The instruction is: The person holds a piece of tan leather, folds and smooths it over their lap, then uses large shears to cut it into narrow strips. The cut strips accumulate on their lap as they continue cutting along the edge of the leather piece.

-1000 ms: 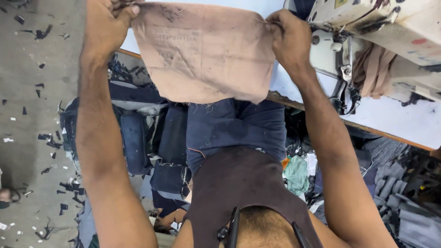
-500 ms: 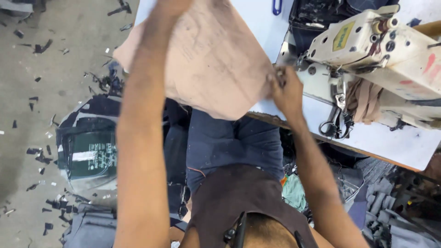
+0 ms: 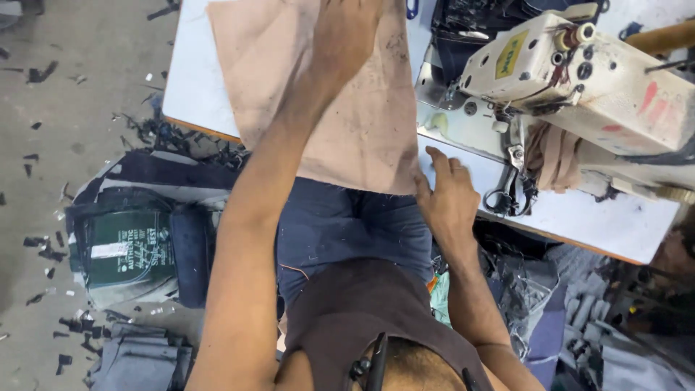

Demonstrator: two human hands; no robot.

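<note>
On the white desk (image 3: 190, 80), the pinkish fabric panel (image 3: 347, 123), held up earlier, is now pressed flat by left hand (image 3: 347, 32), right hand (image 3: 447, 199) open at its corner.

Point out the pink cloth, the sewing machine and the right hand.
pink cloth (image 3: 362, 137): head view, on its bare lower middle.
sewing machine (image 3: 615, 87): head view, on the cream body of its arm.
right hand (image 3: 449, 203): head view, on the back of the hand.

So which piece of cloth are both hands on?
The pinkish-tan cloth spread on the white table, under the left hand and right hand; the dark denim pieces lie below, untouched.
</note>
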